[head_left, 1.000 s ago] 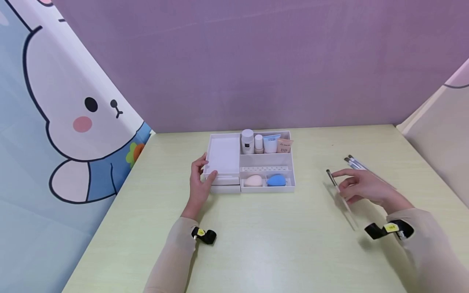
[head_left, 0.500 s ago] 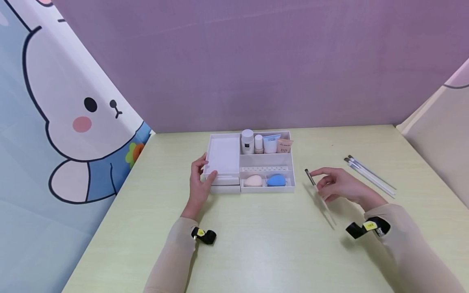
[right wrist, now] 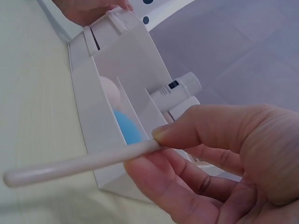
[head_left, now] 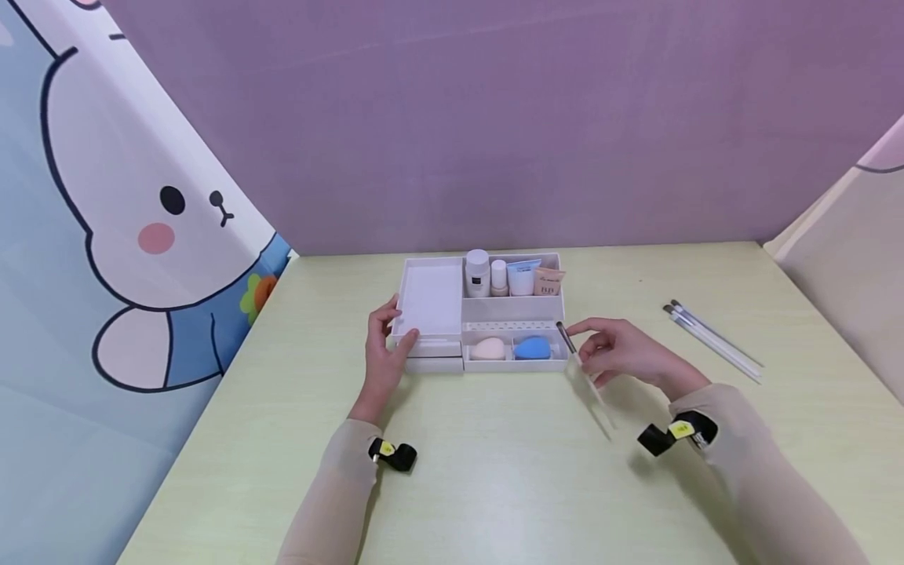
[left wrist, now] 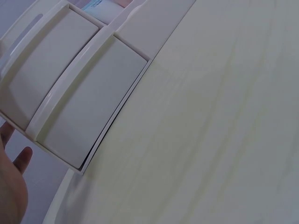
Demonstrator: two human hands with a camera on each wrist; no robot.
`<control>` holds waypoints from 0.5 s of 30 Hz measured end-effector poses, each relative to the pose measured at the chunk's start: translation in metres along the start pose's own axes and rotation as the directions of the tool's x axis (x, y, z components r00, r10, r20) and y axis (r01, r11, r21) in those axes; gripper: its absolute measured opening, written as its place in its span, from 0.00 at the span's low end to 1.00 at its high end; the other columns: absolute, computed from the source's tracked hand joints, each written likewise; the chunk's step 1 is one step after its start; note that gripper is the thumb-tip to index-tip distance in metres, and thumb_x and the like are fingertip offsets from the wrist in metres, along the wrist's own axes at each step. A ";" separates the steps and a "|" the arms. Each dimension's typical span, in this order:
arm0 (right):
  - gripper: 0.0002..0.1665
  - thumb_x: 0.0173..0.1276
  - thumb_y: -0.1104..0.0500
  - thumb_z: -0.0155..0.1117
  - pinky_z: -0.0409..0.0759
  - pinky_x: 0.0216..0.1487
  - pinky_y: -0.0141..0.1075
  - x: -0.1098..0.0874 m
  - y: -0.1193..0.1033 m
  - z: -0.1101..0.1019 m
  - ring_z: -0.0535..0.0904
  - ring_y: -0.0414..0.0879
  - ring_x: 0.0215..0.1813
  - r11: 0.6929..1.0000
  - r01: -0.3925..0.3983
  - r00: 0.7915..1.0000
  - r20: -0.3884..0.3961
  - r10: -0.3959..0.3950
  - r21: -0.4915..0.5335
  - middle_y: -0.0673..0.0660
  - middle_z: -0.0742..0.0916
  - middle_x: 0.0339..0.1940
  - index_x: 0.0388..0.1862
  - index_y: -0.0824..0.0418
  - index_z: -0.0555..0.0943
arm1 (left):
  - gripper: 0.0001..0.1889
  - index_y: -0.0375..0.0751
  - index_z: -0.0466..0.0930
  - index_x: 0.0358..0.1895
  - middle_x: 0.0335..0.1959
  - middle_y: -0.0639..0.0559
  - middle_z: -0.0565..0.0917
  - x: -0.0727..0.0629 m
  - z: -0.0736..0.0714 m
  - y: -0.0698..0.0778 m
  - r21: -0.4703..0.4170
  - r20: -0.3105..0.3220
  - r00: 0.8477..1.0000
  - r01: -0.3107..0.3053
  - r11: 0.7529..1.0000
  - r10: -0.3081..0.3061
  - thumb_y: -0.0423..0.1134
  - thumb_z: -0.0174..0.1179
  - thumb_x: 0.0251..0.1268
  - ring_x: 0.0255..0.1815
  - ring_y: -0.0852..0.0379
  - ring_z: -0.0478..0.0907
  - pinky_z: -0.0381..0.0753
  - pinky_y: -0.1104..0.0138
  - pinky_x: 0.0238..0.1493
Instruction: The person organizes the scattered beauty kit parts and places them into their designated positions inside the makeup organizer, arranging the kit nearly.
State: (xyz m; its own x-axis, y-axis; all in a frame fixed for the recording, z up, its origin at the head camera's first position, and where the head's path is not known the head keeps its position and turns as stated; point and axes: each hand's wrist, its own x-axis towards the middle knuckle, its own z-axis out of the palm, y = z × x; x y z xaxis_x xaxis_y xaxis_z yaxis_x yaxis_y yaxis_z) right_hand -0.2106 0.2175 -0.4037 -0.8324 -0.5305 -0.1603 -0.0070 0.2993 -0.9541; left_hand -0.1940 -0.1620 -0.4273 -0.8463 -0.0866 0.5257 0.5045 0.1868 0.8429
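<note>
A white makeup organizer [head_left: 513, 311] stands at the table's middle. Against its left side rests my left hand [head_left: 385, 353], thumb by the front corner; the left wrist view shows its fingers [left wrist: 22, 160] next to the drawer fronts [left wrist: 93, 102]. My right hand [head_left: 621, 351] pinches a makeup brush [head_left: 589, 384] between thumb and fingers, at the organizer's right front corner. The brush's dark head points up and away, and its pale handle [right wrist: 79, 165] slants toward me. In the front compartment lie a pale pink sponge [head_left: 488, 348] and a blue sponge [head_left: 533, 348].
Several makeup brushes [head_left: 713, 343] lie on the table [head_left: 494, 471] at the right. At the organizer's back stand a white bottle [head_left: 477, 275], a smaller bottle [head_left: 498, 278], a blue-and-white tube [head_left: 523, 278] and a beige tube [head_left: 548, 282]. A purple backdrop [head_left: 494, 125] rises behind.
My right hand has carried the makeup brush leftward, from near the lying brushes to the organizer's right front corner. The left hand has stayed in place.
</note>
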 end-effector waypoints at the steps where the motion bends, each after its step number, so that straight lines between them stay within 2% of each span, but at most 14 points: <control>1: 0.36 0.58 0.74 0.65 0.85 0.34 0.46 0.002 -0.001 0.002 0.82 0.46 0.32 1.000 0.005 1.000 0.003 -0.005 -0.002 0.60 0.83 0.34 0.67 0.75 0.66 | 0.19 0.17 0.64 0.52 0.69 0.27 0.66 0.000 0.000 0.000 0.000 0.000 1.000 -0.001 1.000 0.001 0.24 0.59 0.62 0.71 0.34 0.61 0.60 0.53 0.63; 10: 0.35 0.59 0.73 0.65 0.85 0.34 0.46 0.017 -0.013 0.015 0.82 0.48 0.33 1.000 0.024 0.999 0.034 -0.023 -0.019 0.61 0.83 0.36 0.67 0.72 0.68 | 0.19 0.17 0.64 0.52 0.70 0.27 0.65 -0.001 0.000 0.003 0.002 0.008 1.000 0.014 1.000 -0.014 0.24 0.59 0.63 0.71 0.34 0.61 0.59 0.47 0.63; 15: 0.35 0.59 0.74 0.65 0.85 0.34 0.47 0.025 -0.020 0.023 0.82 0.48 0.34 0.999 0.049 0.998 0.049 -0.049 -0.004 0.62 0.83 0.36 0.67 0.73 0.68 | 0.19 0.17 0.64 0.53 0.70 0.28 0.65 -0.001 -0.001 0.004 0.010 0.008 1.000 0.028 1.000 -0.028 0.25 0.59 0.63 0.71 0.35 0.61 0.60 0.55 0.63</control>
State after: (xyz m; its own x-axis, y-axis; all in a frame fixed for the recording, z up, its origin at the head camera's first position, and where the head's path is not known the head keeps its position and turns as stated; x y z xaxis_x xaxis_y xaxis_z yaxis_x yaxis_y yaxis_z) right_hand -0.2186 0.1802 -0.3946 -0.8029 -0.5827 -0.1260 -0.0499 0.2762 -0.9598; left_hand -0.1914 -0.1620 -0.4244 -0.8613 -0.0836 0.5011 0.4792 0.1939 0.8560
